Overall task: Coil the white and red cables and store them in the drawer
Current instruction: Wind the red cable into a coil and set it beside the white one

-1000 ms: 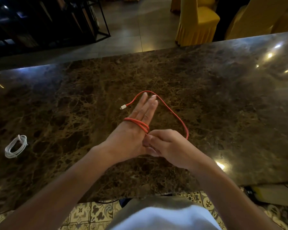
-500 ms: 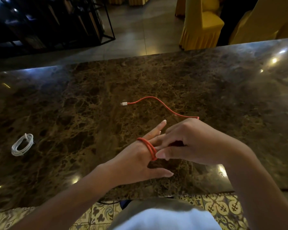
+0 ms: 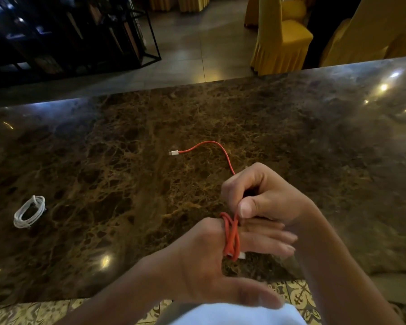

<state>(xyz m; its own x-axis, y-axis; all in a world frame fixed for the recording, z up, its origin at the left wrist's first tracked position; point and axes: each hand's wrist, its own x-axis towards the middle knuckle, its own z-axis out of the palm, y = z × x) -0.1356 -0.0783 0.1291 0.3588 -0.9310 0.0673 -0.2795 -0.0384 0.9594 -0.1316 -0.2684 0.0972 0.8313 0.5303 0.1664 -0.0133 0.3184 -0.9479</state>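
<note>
The thin red charging cable [image 3: 231, 235] is being pinched by right hand [image 3: 265, 198] & wound round flat straight-fingered left hand [image 3: 211, 256], used as a former for even loops.

This looks like a banquet hall or restaurant. Chairs in pleated yellow covers [image 3: 281, 36] stand at 1 o'clock beyond a long, polished brown marble desk [image 3: 127, 160]. A black metal rack [image 3: 117, 31] sits at 11 o'clock on a glossy floor [image 3: 197, 43], with patterned tiles [image 3: 298, 292] nearest.
</note>
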